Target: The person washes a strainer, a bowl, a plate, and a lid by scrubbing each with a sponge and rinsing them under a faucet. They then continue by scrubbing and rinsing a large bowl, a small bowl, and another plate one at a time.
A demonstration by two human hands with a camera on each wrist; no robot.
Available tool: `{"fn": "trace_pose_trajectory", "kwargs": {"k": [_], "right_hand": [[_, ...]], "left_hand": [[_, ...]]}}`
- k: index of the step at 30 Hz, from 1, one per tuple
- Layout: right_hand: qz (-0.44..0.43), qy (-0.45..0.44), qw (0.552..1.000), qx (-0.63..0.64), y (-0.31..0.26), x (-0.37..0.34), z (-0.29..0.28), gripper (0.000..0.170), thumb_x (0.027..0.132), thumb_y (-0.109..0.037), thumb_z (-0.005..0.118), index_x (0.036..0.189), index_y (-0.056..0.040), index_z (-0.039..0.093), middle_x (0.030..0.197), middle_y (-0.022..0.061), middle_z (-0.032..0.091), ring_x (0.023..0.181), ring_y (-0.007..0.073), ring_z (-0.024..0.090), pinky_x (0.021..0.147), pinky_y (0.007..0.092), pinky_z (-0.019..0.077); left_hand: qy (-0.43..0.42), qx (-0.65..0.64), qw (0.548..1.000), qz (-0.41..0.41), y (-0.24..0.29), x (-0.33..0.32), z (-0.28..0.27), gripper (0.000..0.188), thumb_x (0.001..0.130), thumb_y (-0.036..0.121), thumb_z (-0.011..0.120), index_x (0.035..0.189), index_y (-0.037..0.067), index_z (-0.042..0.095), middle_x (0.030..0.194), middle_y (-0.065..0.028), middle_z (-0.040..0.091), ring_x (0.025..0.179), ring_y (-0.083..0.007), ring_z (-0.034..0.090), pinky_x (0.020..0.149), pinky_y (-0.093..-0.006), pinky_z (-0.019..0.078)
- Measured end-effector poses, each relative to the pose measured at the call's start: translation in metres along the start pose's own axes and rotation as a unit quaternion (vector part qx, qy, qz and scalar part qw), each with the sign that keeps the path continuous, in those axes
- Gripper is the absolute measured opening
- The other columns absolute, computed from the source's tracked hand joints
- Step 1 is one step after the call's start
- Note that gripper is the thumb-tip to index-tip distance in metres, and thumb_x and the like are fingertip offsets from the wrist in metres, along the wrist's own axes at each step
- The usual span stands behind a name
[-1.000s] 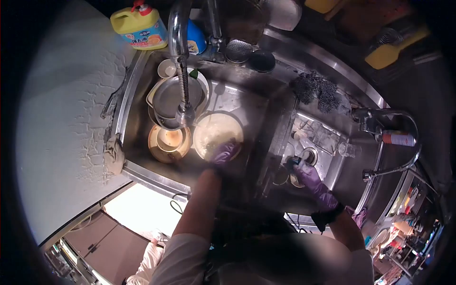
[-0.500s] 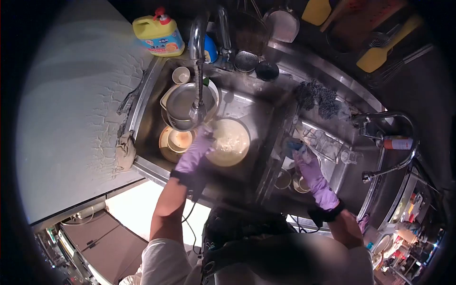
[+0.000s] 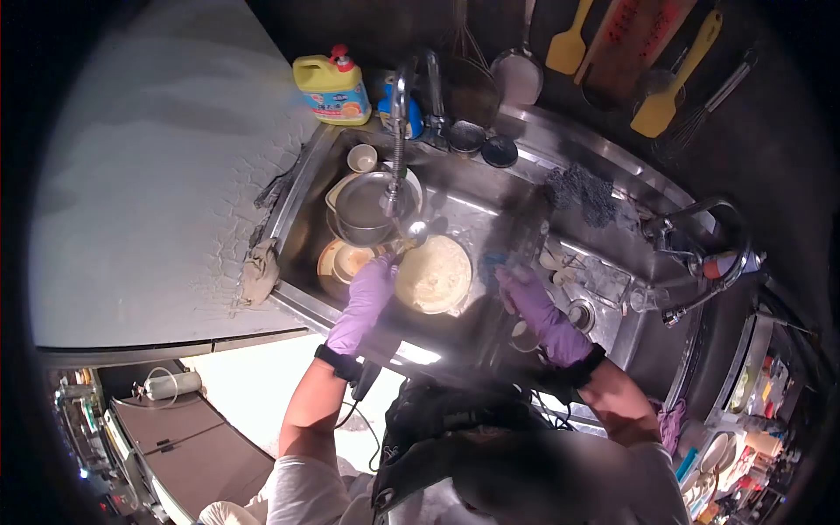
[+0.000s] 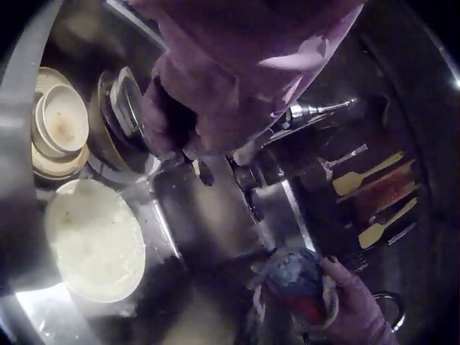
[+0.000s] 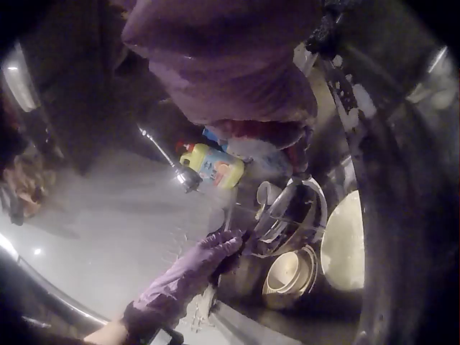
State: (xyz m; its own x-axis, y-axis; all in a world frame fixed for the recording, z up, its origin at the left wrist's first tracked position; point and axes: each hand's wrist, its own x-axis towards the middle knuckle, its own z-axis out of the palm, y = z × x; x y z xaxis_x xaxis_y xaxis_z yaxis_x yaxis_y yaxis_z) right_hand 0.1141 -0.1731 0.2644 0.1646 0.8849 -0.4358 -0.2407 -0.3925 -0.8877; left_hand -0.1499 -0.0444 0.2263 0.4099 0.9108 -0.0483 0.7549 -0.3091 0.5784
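Observation:
My left hand (image 3: 369, 289), in a purple glove, holds a spoon (image 3: 417, 232) with a shiny round bowl, just above the far left rim of a cream basin (image 3: 468, 269) of cloudy liquid. My right hand (image 3: 541, 317), gloved the same, grips a blue scrubbing pad (image 4: 293, 272) with some red on its underside. It hovers over the divider between the two sinks, right of the basin. In the left wrist view, the glove covers most of the spoon's handle.
Stacked pans (image 3: 363, 203), nested bowls (image 3: 351, 261) and a small cup (image 3: 362, 158) stand in the left sink. A faucet (image 3: 398, 131) hangs over the pans. Detergent bottles (image 3: 334, 92) stand behind. The right sink (image 3: 621, 337) holds a glass (image 3: 646, 299) and small dishes.
My left hand went from inside the basin to its left side and now holds a spoon. My right hand came left out of the right sink with the scrubbing pad.

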Motion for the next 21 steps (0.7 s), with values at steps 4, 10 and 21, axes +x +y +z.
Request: {"fn": "trace_pose_trajectory", "kwargs": {"k": [4,10,21], "right_hand": [[-0.009,0.033,0.999,0.016,-0.003,-0.009,-0.003,0.021,0.089,-0.021,0.056,0.103,-0.0058,0.055,0.055,-0.001,0.049,0.038,0.0069,0.04,0.035,0.021,0.0293],[-0.012,0.023,1.0,-0.001,-0.006,-0.011,-0.007,0.018,0.088,-0.022,0.058,0.097,-0.0062,0.061,0.054,-0.0016,0.05,0.038,0.0069,0.04,0.035,0.0216,0.0285],[-0.037,0.052,0.998,-0.01,0.009,-0.001,-0.012,0.024,0.087,-0.021,0.06,0.106,-0.0057,0.058,0.072,-0.0004,0.06,0.06,0.0038,0.051,0.051,0.0169,0.0391]], "left_hand": [[0.004,0.114,0.993,-0.04,0.003,0.012,-0.024,0.022,0.082,0.015,0.053,0.099,0.003,0.06,0.081,-0.0194,0.062,0.075,-0.034,0.06,0.065,-0.0421,0.046],[-0.072,0.123,0.99,-0.016,0.016,0.017,-0.028,0.02,0.081,0.015,0.053,0.098,0.012,0.063,0.084,-0.0152,0.064,0.076,-0.035,0.061,0.066,-0.0423,0.0472],[-0.031,0.007,0.999,0.002,0.02,0.021,-0.028,0.026,0.083,0.006,0.051,0.107,0.008,0.06,0.087,-0.013,0.064,0.066,-0.0235,0.061,0.058,-0.0349,0.046]]}}
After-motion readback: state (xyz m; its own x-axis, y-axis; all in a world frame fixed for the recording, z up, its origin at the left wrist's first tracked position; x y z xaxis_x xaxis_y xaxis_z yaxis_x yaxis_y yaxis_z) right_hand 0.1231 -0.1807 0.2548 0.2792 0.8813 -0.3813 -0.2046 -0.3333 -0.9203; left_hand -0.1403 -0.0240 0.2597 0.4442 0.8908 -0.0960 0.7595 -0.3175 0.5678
